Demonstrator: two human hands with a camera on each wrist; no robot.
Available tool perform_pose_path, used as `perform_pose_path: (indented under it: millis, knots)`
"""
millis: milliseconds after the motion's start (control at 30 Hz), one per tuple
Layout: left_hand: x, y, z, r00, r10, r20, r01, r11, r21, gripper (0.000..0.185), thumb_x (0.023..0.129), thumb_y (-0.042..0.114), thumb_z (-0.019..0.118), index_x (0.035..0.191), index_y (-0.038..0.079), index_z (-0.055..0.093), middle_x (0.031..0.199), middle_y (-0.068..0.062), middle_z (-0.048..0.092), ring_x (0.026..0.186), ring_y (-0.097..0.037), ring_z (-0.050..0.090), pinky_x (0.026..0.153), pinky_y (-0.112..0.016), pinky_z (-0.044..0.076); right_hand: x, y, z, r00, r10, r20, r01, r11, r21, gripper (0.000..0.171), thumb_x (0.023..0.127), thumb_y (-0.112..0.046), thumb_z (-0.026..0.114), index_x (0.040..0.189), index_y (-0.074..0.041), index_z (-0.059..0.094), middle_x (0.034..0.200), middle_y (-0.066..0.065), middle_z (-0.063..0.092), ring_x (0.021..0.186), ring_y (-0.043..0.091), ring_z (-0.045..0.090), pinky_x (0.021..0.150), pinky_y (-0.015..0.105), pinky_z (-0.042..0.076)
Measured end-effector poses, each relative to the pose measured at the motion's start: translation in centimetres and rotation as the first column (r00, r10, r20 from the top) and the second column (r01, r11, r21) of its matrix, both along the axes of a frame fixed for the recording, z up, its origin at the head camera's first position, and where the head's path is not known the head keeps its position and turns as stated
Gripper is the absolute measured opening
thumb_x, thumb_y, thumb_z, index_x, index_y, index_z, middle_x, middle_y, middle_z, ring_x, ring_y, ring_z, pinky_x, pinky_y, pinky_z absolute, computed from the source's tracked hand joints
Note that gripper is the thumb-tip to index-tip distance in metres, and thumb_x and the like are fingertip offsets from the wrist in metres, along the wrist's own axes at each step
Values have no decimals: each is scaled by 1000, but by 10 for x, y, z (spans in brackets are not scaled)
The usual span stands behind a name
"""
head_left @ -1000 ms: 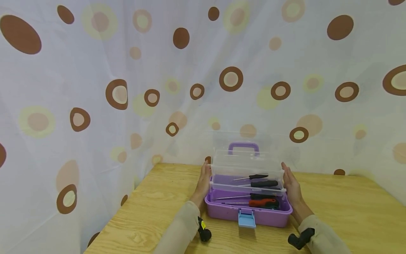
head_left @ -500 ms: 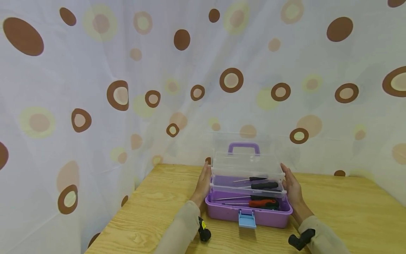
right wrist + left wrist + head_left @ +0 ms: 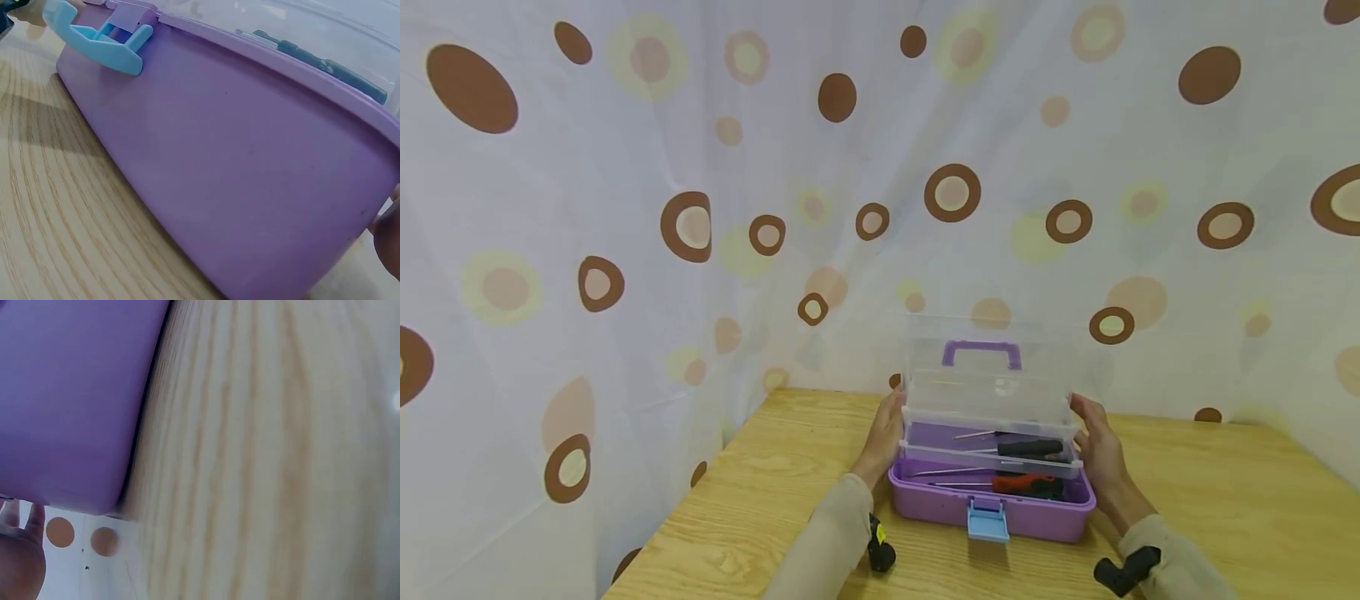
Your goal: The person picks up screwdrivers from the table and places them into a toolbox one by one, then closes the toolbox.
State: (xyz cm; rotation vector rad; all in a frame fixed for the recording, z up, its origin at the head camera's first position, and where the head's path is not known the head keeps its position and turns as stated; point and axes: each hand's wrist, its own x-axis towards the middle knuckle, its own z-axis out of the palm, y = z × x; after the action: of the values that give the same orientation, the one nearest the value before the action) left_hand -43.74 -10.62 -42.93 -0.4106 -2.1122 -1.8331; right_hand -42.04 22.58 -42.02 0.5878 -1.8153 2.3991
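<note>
A purple toolbox (image 3: 940,507) stands on the table, its clear lid (image 3: 970,390) tilted partway over it. The lid bears a purple carry handle (image 3: 981,345). Inside lie several screwdrivers, among them a red and black screwdriver (image 3: 1021,483) and a black-handled screwdriver (image 3: 1030,448), partly seen through the lid. At the lid's left side my left hand (image 3: 882,435) rests with extended fingers. My right hand (image 3: 1105,450) touches the right side, fingers slightly bent at the lid's edge. A light blue latch (image 3: 987,523) hangs unfastened at the front, and shows in the right wrist view.
The toolbox sits on a light wooden table (image 3: 760,483). A white curtain (image 3: 850,150) with brown and pale dots hangs behind and to the left. Black devices (image 3: 880,546) are strapped at both wrists.
The clear lid has tilted down and forward, its front edge now lower over the screwdrivers. Both hands have stayed at its sides, the right fingers bending a little more. The head view has shifted slightly.
</note>
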Motion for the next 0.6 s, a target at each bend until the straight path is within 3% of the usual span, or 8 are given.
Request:
perform_pose_path:
  millis: [100, 200, 333, 467, 600]
  knots:
    - [2, 0, 1, 1000, 17, 19, -18, 1000, 14, 60, 112, 43, 36, 160, 8, 37, 159, -19, 41, 145, -39, 37, 119, -57, 26, 1, 1, 2, 1000, 13, 17, -13, 1000, 9, 32, 112, -45, 22, 139, -29, 29, 140, -6, 26, 112, 6, 52, 87, 29, 51]
    - [5, 0, 3, 998, 21, 63, -24, 999, 45, 60, 111, 48, 38, 160, 12, 40, 145, -18, 57, 128, -35, 55, 108, -55, 43, 2, 2, 5, 999, 10, 39, -11, 1000, 20, 30, 112, -46, 23, 136, -29, 29, 140, -5, 26, 113, 8, 52, 87, 31, 51]
    - [7, -2, 6, 995, -57, 79, 45, 989, 143, 59, 111, 48, 37, 155, 10, 46, 130, -15, 63, 107, -28, 63, 91, -45, 55, 3, 3, 9, 998, -3, 61, -1, 997, 71, 33, 111, -51, 23, 136, -29, 26, 143, -6, 21, 122, 12, 45, 90, 31, 49]
    - [7, -6, 10, 986, -152, 66, 137, 973, 184, 57, 113, 44, 33, 151, 3, 47, 137, -18, 60, 122, -32, 59, 102, -49, 50, 5, 2, 13, 996, -19, 92, 7, 992, 126, 40, 109, -58, 22, 137, -29, 20, 147, -6, 13, 134, 23, 34, 93, 30, 46]
    - [10, -9, 16, 988, -134, 73, 130, 989, 65, 64, 113, 45, 26, 155, 0, 41, 152, -23, 48, 142, -42, 41, 115, -61, 32, 8, 0, 17, 991, -35, 129, 13, 986, 164, 55, 106, -66, 22, 143, -26, 11, 154, 1, 6, 145, 36, 21, 95, 32, 42]
